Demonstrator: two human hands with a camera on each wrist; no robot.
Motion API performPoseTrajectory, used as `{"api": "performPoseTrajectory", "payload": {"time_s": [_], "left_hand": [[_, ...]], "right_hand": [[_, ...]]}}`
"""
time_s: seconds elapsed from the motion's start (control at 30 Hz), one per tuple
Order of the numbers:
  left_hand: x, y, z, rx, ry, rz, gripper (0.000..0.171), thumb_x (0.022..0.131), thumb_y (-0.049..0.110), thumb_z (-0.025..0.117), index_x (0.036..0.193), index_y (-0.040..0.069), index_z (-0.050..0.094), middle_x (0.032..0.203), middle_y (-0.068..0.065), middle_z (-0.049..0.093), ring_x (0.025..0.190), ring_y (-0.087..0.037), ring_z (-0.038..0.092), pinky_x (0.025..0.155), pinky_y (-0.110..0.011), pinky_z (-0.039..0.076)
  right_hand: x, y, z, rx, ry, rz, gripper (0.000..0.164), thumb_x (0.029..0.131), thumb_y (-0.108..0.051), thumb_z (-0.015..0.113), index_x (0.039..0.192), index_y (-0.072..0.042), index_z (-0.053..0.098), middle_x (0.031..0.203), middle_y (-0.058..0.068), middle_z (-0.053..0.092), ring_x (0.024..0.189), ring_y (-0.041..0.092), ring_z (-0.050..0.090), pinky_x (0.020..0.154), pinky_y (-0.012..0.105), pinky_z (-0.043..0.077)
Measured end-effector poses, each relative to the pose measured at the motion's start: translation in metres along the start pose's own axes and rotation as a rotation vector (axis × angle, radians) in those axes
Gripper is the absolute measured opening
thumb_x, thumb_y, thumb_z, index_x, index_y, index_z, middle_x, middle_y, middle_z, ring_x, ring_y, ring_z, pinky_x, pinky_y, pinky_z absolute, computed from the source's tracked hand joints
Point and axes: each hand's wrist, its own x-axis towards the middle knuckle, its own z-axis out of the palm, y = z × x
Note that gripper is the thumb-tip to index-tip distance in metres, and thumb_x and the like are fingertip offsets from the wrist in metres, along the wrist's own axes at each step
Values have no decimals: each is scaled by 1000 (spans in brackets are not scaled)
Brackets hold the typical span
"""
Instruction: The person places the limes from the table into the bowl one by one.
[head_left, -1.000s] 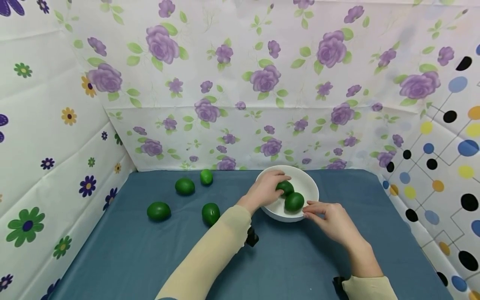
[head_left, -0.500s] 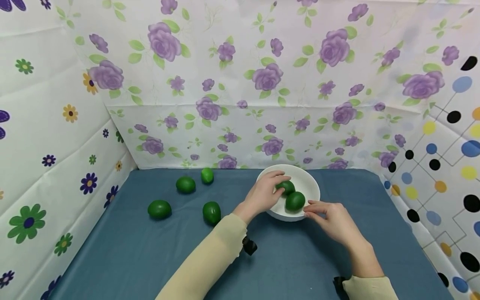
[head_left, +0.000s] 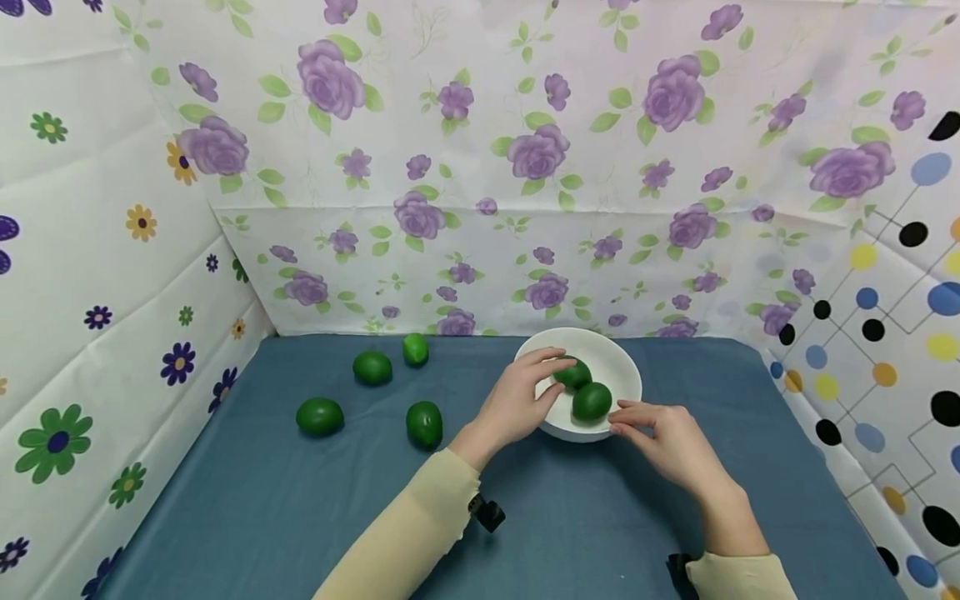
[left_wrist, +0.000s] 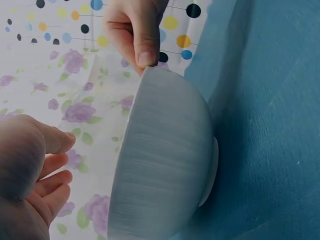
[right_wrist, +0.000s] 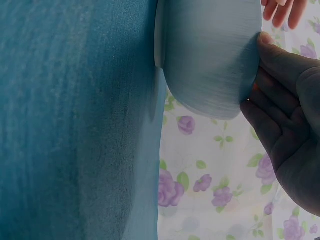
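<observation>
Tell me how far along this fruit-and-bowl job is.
Two green fruits already lie in the white bowl. In hand: the right hand pinches the bowl's edge, while the left hand is over it, holding nothing. Probably left: the four green fruits on the blue cloth, if they belong there too.

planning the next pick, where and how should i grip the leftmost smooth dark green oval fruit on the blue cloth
Probably best with the left hand from above, pinching across the middle of the leftmost smooth dark green oval fruit. It lies lengthwise roughly left to right on the blue cloth, so its near and far sides offer the shorter span; nothing covers it.
</observation>
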Motion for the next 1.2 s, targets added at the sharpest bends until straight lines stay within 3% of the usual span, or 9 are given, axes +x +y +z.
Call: {"api": "performPoseTrajectory", "payload": {"time_s": [0.23, 0.37, 0.47, 0.6, 0.67, 0.83, 0.9, 1.07, 1.2], "left_hand": [[-14, 5, -2, -70, 34, -14, 37, 106, 10, 71, 143, 10, 70, 154, -8, 59, 145, -24, 53, 110, -40, 53], [-21, 5, -1, -103, 51, -21, 37, 106, 10, 71, 143, 12, 70, 154, -6, 58, 139, -22, 58, 76, -28, 58], [-27, 5, -1, -117, 79, -13, 36, 105, 11, 71, 142, 13, 71, 153, -5, 60, 136, -22, 61, 69, -28, 53], [-34, 4, -2, -142, 108, -11, 36, 105, 11, 72, 141, 13, 72, 150, -6, 62, 140, -22, 58, 98, -38, 56], [-38, 3, -2, -160, 112, -15, 36, 104, 11, 72, 141, 13, 72, 149, -8, 63, 140, -23, 58, 103, -42, 56], [-48, -1, -6, -171, 121, -35, 35, 104, 10, 72, 139, 12, 73, 147, -10, 64, 134, -25, 62, 82, -45, 58], [-51, -2, -8, -168, 123, -45, 35, 104, 10, 72, 139, 11, 73, 147, -10, 64, 134, -26, 63, 81, -46, 58], [-58, -7, -15, -164, 114, -65, 34, 105, 10, 72, 139, 11, 73, 148, -11, 63, 140, -27, 58, 106, -46, 55], [-66, -12, -20, -141, 101, -77, 35, 104, 10, 73, 139, 11, 73, 148, -10, 63, 140, -27, 58, 106, -45, 55]], "right_hand": [[-1, 2, 0, -5, 6, 7, 18, 97, -20, 82, 113, -14, 86, 126, 12, 77, 123, 32, 71, 89, 54, 62], [0, 2, 1, -9, 8, 9, 18, 97, -21, 82, 113, -15, 86, 126, 12, 77, 124, 32, 71, 90, 54, 62], [0, 1, 1, -9, 8, 13, 18, 97, -21, 83, 113, -15, 87, 126, 11, 77, 124, 32, 71, 90, 54, 62], [0, 0, 1, -5, 3, 23, 18, 97, -22, 82, 113, -16, 87, 126, 11, 77, 125, 31, 70, 92, 55, 61], [0, 0, 1, -1, 0, 26, 18, 97, -22, 82, 113, -16, 86, 126, 11, 77, 126, 31, 70, 93, 55, 60], [0, -1, 1, 4, -8, 24, 18, 98, -23, 82, 114, -16, 86, 128, 12, 76, 126, 30, 69, 93, 54, 60], [0, -1, 1, 3, -5, 23, 18, 97, -22, 82, 114, -16, 86, 128, 12, 76, 126, 30, 70, 92, 54, 61], [0, -2, 0, 4, 1, 20, 18, 97, -21, 82, 114, -14, 86, 128, 13, 76, 125, 31, 70, 91, 54, 61], [0, -2, 0, 8, -3, 18, 18, 97, -20, 82, 114, -14, 86, 127, 13, 76, 125, 32, 70, 91, 54, 61]]}}
